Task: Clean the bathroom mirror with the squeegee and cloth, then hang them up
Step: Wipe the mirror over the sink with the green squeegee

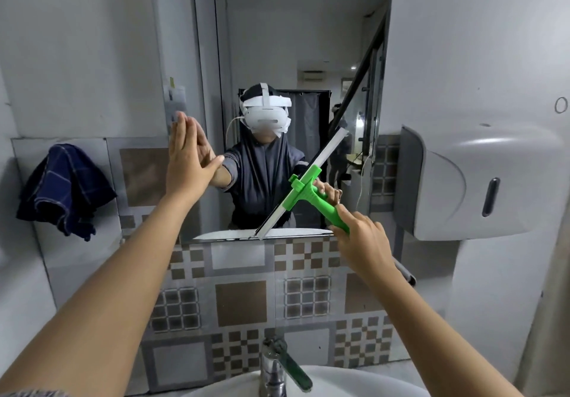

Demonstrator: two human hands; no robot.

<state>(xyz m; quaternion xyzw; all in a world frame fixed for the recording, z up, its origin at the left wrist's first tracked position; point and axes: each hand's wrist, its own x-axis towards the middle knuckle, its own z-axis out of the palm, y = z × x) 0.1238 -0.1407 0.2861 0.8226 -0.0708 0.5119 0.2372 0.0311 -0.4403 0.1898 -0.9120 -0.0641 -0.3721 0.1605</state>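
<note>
My right hand [365, 242] grips the handle of a green squeegee [311, 194]. Its long blade lies slanted against the lower right part of the bathroom mirror [308, 41], the lower end close to the mirror's bottom edge. My left hand [188, 162] rests flat on the mirror's left edge, fingers straight and pointing up, with nothing in it. A dark blue checked cloth [66, 183] hangs on the wall to the left of the mirror, apart from both hands.
A grey paper towel dispenser [481, 177] juts from the wall right of the mirror. Below stand a chrome tap [273, 369] with a green lever and the rim of a white sink [370, 381]. Patterned tiles [240, 301] cover the wall under the mirror.
</note>
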